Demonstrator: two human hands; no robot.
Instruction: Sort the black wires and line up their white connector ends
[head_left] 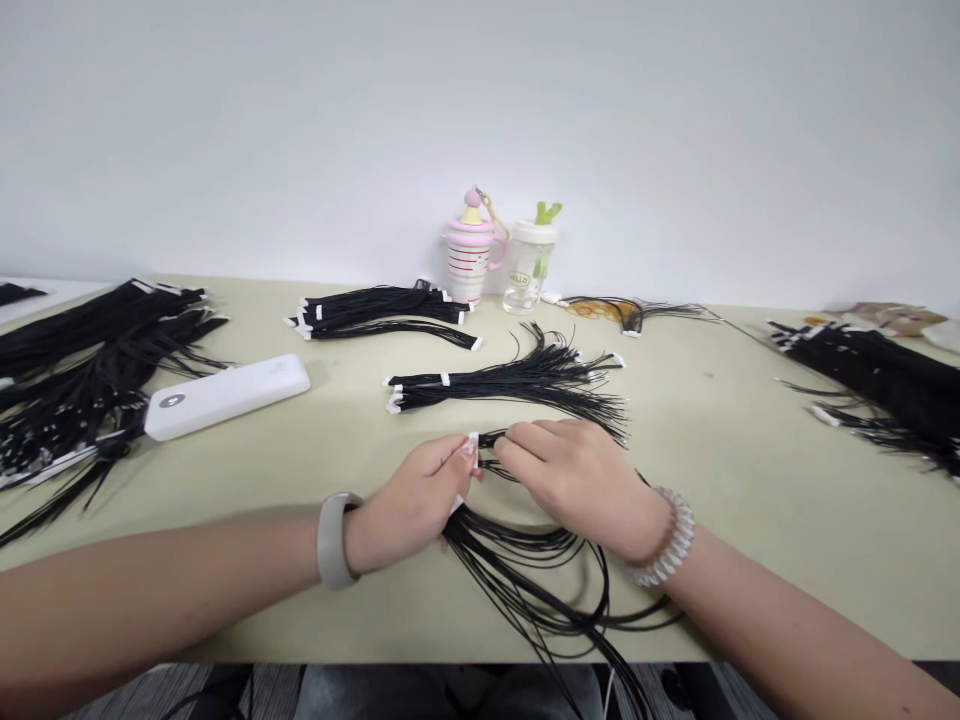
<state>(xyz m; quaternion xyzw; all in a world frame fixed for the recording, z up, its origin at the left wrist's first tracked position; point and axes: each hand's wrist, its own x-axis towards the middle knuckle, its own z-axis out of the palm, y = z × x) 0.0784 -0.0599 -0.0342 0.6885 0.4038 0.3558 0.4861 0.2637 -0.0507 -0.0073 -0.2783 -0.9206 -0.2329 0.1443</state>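
My left hand [427, 490] is closed, pinching a white connector [473, 448] between thumb and fingers. Thin black wires run from that connector to my right hand [574, 475], whose curled fingers grip them just to the right. Below my left hand, a loose bundle of black wires [525, 575] with a white end loops out and hangs over the table's front edge. Just beyond my hands lies another bundle of black cables [502, 388] with white connectors at its left end. My right fingertips are partly hidden from view.
A white rectangular device [229, 395] lies at left beside a pile of black cables [97, 370]. Another cable bundle [375, 308] is at the back, near a pink-lidded cup [469, 258] and a clear bottle [525, 275]. More cables [885, 380] are heaped at right.
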